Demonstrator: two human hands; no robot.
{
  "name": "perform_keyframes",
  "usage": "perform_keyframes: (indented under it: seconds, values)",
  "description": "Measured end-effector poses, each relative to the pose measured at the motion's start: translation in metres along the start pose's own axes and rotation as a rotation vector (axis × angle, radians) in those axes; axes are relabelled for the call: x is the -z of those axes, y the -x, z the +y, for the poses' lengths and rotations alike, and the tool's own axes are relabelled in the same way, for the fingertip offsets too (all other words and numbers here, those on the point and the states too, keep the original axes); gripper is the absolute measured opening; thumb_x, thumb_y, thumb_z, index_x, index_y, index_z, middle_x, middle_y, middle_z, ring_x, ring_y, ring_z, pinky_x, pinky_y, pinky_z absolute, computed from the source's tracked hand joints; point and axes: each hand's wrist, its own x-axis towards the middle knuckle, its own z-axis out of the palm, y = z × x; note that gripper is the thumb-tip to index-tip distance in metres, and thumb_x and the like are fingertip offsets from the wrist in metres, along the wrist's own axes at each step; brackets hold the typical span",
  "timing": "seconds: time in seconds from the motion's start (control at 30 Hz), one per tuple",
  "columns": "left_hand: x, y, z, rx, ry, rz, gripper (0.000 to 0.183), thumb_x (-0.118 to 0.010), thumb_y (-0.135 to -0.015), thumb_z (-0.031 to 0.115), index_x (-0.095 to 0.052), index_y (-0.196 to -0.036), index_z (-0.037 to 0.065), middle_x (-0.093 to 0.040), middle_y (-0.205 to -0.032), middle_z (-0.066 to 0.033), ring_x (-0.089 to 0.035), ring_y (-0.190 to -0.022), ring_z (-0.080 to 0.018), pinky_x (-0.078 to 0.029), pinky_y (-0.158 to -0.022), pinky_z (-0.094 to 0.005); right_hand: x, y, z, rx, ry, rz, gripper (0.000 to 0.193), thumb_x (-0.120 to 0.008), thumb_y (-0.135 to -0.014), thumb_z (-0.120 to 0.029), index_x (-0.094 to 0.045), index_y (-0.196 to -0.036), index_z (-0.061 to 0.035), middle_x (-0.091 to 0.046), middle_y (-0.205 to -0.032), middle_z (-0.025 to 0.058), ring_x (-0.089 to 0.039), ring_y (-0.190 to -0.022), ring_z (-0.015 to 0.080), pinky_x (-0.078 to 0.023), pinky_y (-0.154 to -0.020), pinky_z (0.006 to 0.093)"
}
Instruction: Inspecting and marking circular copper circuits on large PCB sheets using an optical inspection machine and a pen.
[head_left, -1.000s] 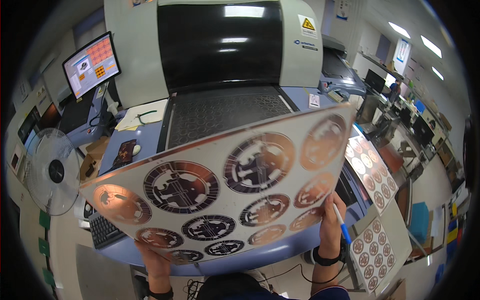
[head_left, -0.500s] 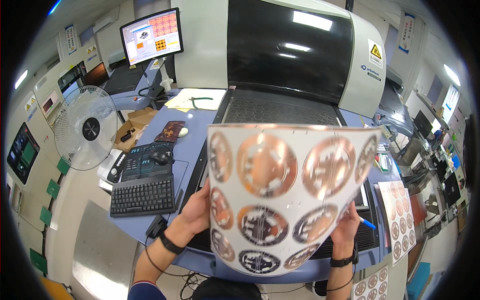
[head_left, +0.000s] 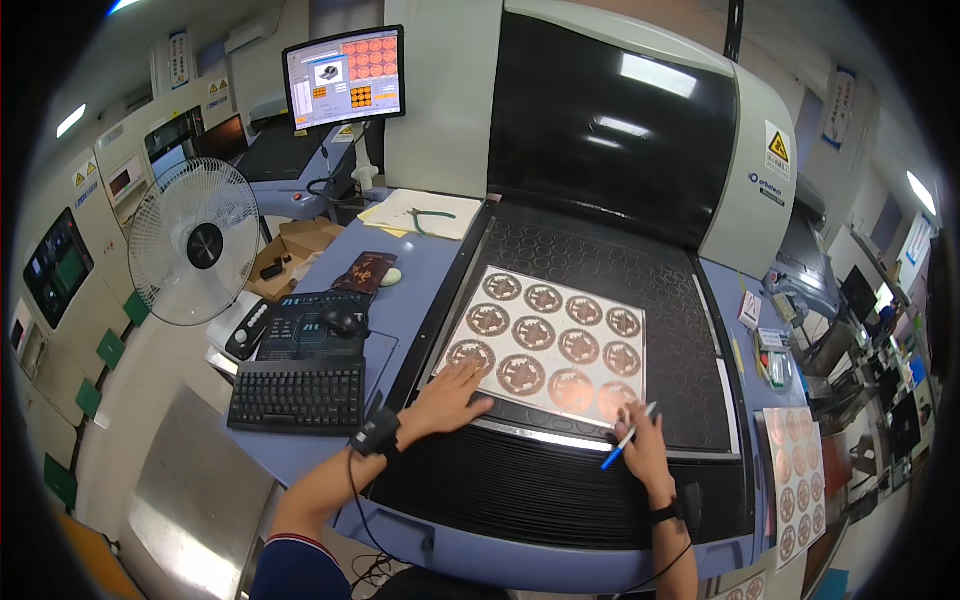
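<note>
Head view: left hand (head_left: 447, 402) lay open on your 12-disc panel (head_left: 551, 360), right hand (head_left: 648, 450) gripped one pen (head_left: 620, 448), far edge roomy.

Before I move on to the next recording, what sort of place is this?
Probably a factory or production workshop: a large pale-grey machine with a glossy black hood, a flat white panel with copper-coloured round patterns on its black bed, and a black-framed monitor showing rows of round shapes.

At the middle are two hands (head_left: 448, 400), one pen (head_left: 617, 452) and one panel (head_left: 550, 360) with twelve round patterns (head_left: 533, 333); at left, one fan (head_left: 205, 246) and one keyboard (head_left: 297, 396).
</note>
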Motion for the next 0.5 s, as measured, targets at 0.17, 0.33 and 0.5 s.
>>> perform_keyframes:
  seconds: [0.17, 0.33, 0.5]
  values:
    - [-0.005, 0.048, 0.025, -0.008, -0.197, 0.116, 0.072, -0.046, -0.099, 0.051, -0.036, -0.144, -0.005, -0.035, -0.149, -0.0306, -0.030, -0.141, -0.0427, -0.024, -0.118, -0.0451, 0.016, 0.007, -0.025, 0.005, -0.056, -0.182, 0.036, -0.060, -0.092, -0.022, -0.051, -0.119, -0.0014, -0.057, -0.124, 0.0239, -0.046, -0.125, 0.0477, -0.023, -0.110, 0.0658]
    - [-0.019, 0.083, 0.031, -0.101, -0.340, 0.148, 0.076, -0.045, -0.098, 0.053, -0.034, -0.146, -0.005, -0.034, -0.150, -0.0286, -0.030, -0.143, -0.0402, -0.025, -0.117, -0.0471, 0.025, 0.024, -0.039, 0.014, -0.061, -0.128, 0.034, -0.064, -0.088, -0.019, -0.052, -0.115, -0.0027, -0.058, -0.111, 0.0228, -0.051, -0.112, 0.0484, -0.029, -0.109, 0.0623]
    - [-0.014, 0.087, 0.025, -0.077, -0.317, 0.152, 0.072, -0.044, -0.099, 0.052, -0.037, -0.144, -0.004, -0.037, -0.150, -0.0252, -0.030, -0.143, -0.0375, -0.025, -0.117, -0.0472, 0.021, 0.024, -0.054, 0.001, -0.050, -0.116, 0.032, -0.063, -0.088, -0.019, -0.053, -0.113, -0.0023, -0.059, -0.106, 0.0220, -0.052, -0.107, 0.0488, -0.032, -0.107, 0.0606]
